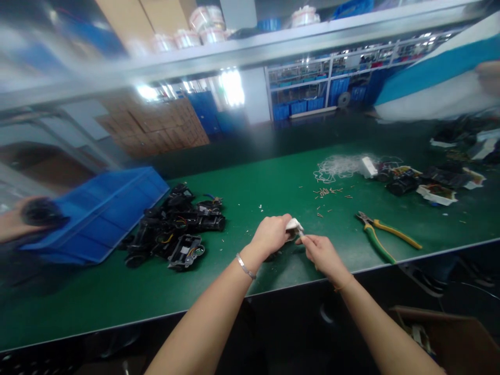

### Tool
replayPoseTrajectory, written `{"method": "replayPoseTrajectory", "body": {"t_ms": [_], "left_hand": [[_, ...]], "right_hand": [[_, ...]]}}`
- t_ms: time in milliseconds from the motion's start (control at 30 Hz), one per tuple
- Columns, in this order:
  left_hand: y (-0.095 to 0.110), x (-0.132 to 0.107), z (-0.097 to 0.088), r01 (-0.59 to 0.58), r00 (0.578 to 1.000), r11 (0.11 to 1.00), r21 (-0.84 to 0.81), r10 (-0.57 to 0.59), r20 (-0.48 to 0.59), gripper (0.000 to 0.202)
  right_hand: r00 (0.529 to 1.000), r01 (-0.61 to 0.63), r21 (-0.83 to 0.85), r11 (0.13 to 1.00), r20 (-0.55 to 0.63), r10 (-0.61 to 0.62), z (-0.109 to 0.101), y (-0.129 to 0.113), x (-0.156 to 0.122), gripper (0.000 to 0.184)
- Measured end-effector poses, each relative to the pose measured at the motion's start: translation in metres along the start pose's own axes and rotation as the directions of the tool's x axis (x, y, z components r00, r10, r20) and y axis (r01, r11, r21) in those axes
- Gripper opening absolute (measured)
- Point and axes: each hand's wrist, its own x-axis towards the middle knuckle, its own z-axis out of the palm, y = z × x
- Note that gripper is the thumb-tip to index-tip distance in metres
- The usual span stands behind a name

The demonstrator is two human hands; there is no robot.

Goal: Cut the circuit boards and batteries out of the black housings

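Note:
My left hand is closed around a small white part just above the green bench. Close beside it, my right hand pinches something thin and pale against that part; its kind cannot be made out. Right of my hands lie cutting pliers with green and yellow handles, their jaws pointing away from me. Several small screws are scattered beyond my hands. To the left sits a pile of black plastic assemblies with coloured wires.
A blue bin stands tilted at the left, where another person's hand holds a black part. Clear tangled strands and white-and-black parts lie at the right. A person's hand is near a white-and-blue sheet. A shelf spans above.

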Motion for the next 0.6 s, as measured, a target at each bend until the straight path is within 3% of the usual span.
{"method": "replayPoseTrajectory", "body": {"t_ms": [200, 367, 467, 533, 600], "left_hand": [[0.004, -0.003, 0.003, 0.054, 0.998, 0.999, -0.003, -0.054, -0.026, 0.020], [0.000, -0.001, 0.006, 0.130, 0.991, 0.991, -0.008, -0.130, -0.037, 0.020], [0.002, -0.002, 0.007, 0.083, 0.995, 0.996, -0.026, -0.084, -0.056, 0.014], [0.006, -0.003, 0.007, 0.011, 0.998, 0.999, -0.037, -0.014, -0.065, 0.013], [0.010, -0.005, 0.008, -0.052, 0.996, 0.998, -0.029, 0.050, -0.075, 0.016]], "right_hand": [[0.998, -0.056, 0.063, 0.996, 0.015, 0.055, 0.006, -0.007, 0.003, 0.042], [0.991, -0.080, 0.043, 0.996, 0.113, 0.075, 0.005, 0.000, -0.017, 0.042], [0.998, -0.030, 0.085, 0.996, -0.049, 0.034, -0.004, 0.000, -0.017, 0.043], [0.976, 0.055, 0.060, 0.997, -0.212, -0.042, -0.012, -0.003, -0.006, 0.044], [0.958, 0.110, 0.014, 0.994, -0.267, -0.102, -0.017, -0.006, 0.009, 0.045]]}}
